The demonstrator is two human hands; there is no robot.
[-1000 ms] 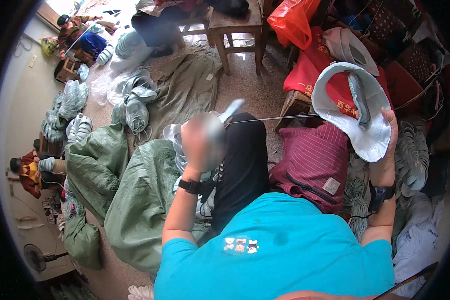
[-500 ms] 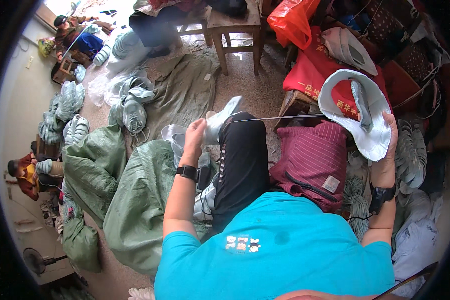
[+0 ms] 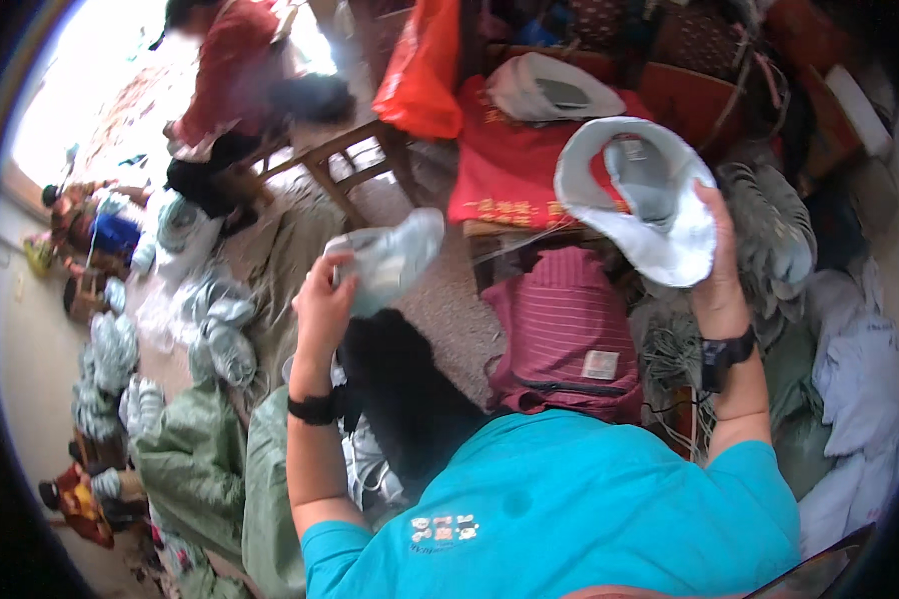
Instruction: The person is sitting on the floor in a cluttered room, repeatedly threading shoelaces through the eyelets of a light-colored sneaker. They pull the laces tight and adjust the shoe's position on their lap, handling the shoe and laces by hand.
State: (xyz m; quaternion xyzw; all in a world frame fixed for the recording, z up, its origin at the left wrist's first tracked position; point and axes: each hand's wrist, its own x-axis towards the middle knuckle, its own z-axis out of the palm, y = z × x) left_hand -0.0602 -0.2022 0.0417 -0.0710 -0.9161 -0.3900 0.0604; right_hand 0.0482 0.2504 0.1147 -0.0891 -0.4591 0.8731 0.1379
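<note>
My right hand (image 3: 719,240) is closed on the edge of a white shoe upper (image 3: 689,225), whose wide opening shows a pale grey lining. It is raised above a maroon striped cushion (image 3: 559,319). Off to the left, my left hand (image 3: 322,290) pinches the end of a pale grey shoe-shaped piece (image 3: 400,260), blurred and partly see-through. This piece hangs in the air over my dark-trousered knee. The two pieces are well apart. A thin pale thread (image 3: 539,240) shows faintly between them.
Another white upper (image 3: 554,88) lies on a red cloth (image 3: 489,150), beside an orange-red plastic bag (image 3: 420,75). Stacked grey uppers (image 3: 769,230) are on the right. Green sacks (image 3: 195,454) and bundled shoe parts (image 3: 225,329) crowd the left. A person (image 3: 225,90) is by a wooden stool (image 3: 355,165).
My left hand has risen, now with the pale shoe-shaped piece lifted in it. The thread is no longer stretched taut across. The view has shifted, and a person in red now shows at the upper left.
</note>
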